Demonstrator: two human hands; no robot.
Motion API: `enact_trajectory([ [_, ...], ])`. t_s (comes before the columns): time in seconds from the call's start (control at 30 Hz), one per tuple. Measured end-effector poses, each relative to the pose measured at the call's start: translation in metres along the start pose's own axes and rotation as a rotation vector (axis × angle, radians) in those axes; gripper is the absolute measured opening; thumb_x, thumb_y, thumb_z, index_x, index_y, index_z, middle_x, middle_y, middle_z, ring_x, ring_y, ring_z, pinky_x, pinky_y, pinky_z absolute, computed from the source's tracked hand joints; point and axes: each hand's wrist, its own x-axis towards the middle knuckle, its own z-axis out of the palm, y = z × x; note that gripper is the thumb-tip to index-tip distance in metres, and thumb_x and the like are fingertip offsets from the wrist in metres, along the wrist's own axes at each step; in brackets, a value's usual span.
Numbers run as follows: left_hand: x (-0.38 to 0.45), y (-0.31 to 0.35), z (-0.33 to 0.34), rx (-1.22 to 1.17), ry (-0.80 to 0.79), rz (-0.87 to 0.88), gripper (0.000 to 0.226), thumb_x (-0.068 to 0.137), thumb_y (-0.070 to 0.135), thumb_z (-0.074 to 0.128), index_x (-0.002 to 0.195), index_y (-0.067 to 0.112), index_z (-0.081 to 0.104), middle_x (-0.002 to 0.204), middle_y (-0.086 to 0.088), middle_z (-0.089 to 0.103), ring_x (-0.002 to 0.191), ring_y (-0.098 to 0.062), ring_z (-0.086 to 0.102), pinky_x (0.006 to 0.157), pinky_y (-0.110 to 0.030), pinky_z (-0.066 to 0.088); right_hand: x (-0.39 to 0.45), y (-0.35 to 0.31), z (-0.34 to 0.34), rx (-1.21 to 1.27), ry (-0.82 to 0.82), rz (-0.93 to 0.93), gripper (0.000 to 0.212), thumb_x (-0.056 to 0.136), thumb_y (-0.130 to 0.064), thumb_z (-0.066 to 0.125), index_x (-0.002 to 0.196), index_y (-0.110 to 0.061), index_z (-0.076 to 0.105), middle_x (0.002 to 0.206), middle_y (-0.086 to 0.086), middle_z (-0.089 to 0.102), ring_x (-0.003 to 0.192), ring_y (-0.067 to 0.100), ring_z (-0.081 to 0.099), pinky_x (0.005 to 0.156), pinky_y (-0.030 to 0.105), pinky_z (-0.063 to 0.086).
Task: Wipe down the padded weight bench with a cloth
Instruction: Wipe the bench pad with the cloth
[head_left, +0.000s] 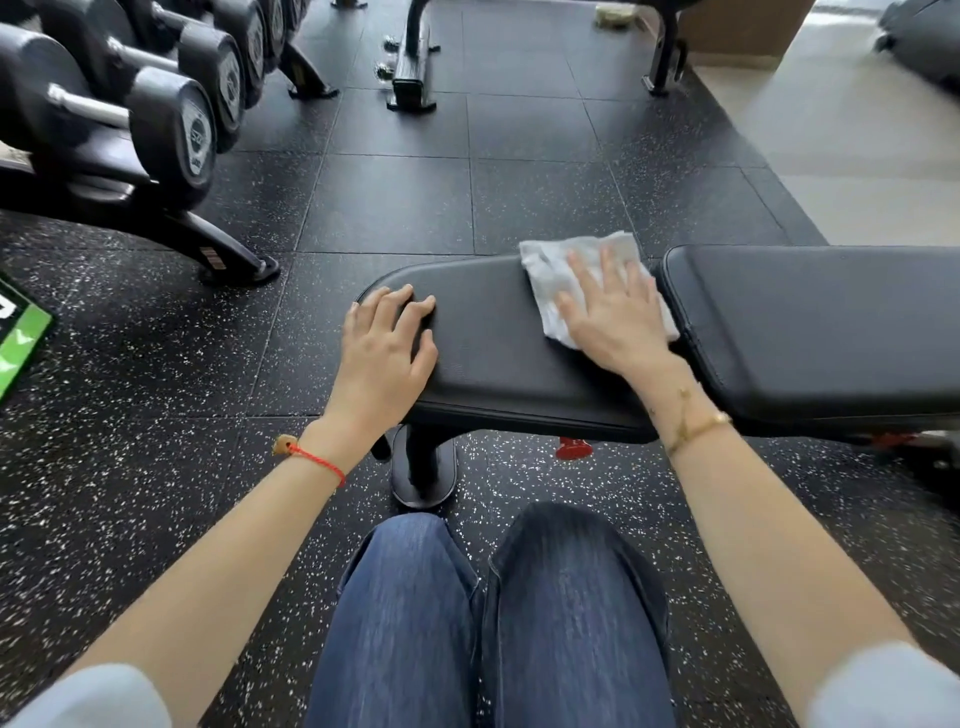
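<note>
1. The black padded worktop (493, 358) runs left to right in front of the person, split into a seat pad and a longer back pad (821, 332).
2. The cloth (558, 270), white and crumpled, lies on the seat pad at its far right end, just beside the gap between the two pads.
3. The right hand (610, 312) presses flat on the cloth, fingers (582, 270) straight and spread.
4. The left hand (384, 348) rests on the seat pad's left end, fingers (397, 306) slightly bent and apart, holding nothing.
5. Dumbbells (171, 124) sit on a rack at the upper left, on speckled black floor (156, 467).
6. The person's jeans (405, 623) show below.
</note>
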Motion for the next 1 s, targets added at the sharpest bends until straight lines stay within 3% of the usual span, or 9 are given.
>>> enact_trajectory([
  [0.1, 0.000, 0.000, 0.000, -0.007, -0.001, -0.001, 0.040, 0.099, 0.022, 0.048, 0.137, 0.013, 0.053, 0.148, -0.011, 0.044, 0.141, -0.031, 0.032, 0.119, -0.050, 0.016, 0.019, -0.032, 0.000, -0.030, -0.054, -0.073, 0.059, 0.101, -0.056, 0.021, 0.156, -0.040, 0.009, 0.166, 0.002, -0.002, 0.151, 0.031, -0.010, 0.120, 0.050, -0.009],
  [0.27, -0.002, -0.002, 0.001, -0.004, 0.002, -0.001, 0.040, 0.099, 0.021, 0.048, 0.138, 0.013, 0.052, 0.148, -0.011, 0.043, 0.141, -0.031, 0.032, 0.119, -0.050, 0.016, -0.053, -0.033, 0.016, -0.026, 0.015, -0.319, 0.057, 0.101, -0.056, 0.020, 0.154, -0.046, 0.004, 0.166, -0.002, -0.003, 0.151, 0.027, -0.011, 0.120, 0.043, -0.012],
  [0.43, -0.001, -0.001, 0.000, 0.002, -0.007, -0.001, 0.042, 0.100, 0.023, 0.045, 0.141, 0.016, 0.049, 0.150, -0.009, 0.041, 0.143, -0.029, 0.029, 0.120, -0.048, 0.013, -0.055, 0.022, 0.002, -0.042, 0.015, -0.105, 0.055, 0.102, -0.052, 0.021, 0.154, -0.044, 0.004, 0.166, 0.002, -0.001, 0.152, 0.026, -0.005, 0.122, 0.045, -0.004],
  [0.57, 0.000, -0.002, 0.001, -0.004, 0.003, -0.002, 0.041, 0.100, 0.024, 0.046, 0.140, 0.016, 0.050, 0.150, -0.008, 0.041, 0.142, -0.029, 0.029, 0.120, -0.048, 0.013, -0.001, 0.004, -0.007, 0.002, -0.032, 0.029, 0.056, 0.102, -0.052, 0.022, 0.155, -0.042, 0.008, 0.166, 0.004, -0.003, 0.151, 0.033, -0.006, 0.121, 0.049, -0.004],
  [0.73, 0.000, -0.004, 0.002, 0.006, -0.003, 0.001, 0.041, 0.099, 0.024, 0.046, 0.139, 0.016, 0.051, 0.149, -0.008, 0.042, 0.142, -0.029, 0.030, 0.119, -0.050, 0.015, -0.022, -0.041, 0.007, -0.051, -0.017, -0.177, 0.055, 0.102, -0.053, 0.020, 0.155, -0.043, 0.007, 0.166, -0.001, -0.003, 0.151, 0.030, -0.012, 0.120, 0.050, -0.009],
  [0.83, 0.000, -0.005, 0.003, 0.004, -0.003, 0.006, 0.042, 0.099, 0.025, 0.047, 0.140, 0.017, 0.050, 0.149, -0.008, 0.042, 0.142, -0.029, 0.030, 0.119, -0.049, 0.015, -0.070, -0.028, 0.013, -0.033, 0.012, -0.276, 0.055, 0.101, -0.054, 0.019, 0.154, -0.046, 0.004, 0.166, -0.004, -0.004, 0.151, 0.025, -0.012, 0.121, 0.046, -0.008],
  [1.0, -0.001, -0.006, 0.003, -0.035, 0.019, 0.013, 0.041, 0.098, 0.025, 0.048, 0.138, 0.016, 0.052, 0.147, -0.010, 0.044, 0.140, -0.030, 0.033, 0.120, -0.051, 0.015, -0.083, 0.021, 0.004, -0.027, 0.040, -0.078, 0.055, 0.101, -0.053, 0.019, 0.153, -0.047, 0.004, 0.166, 0.000, 0.000, 0.151, 0.025, -0.005, 0.122, 0.046, -0.003],
])
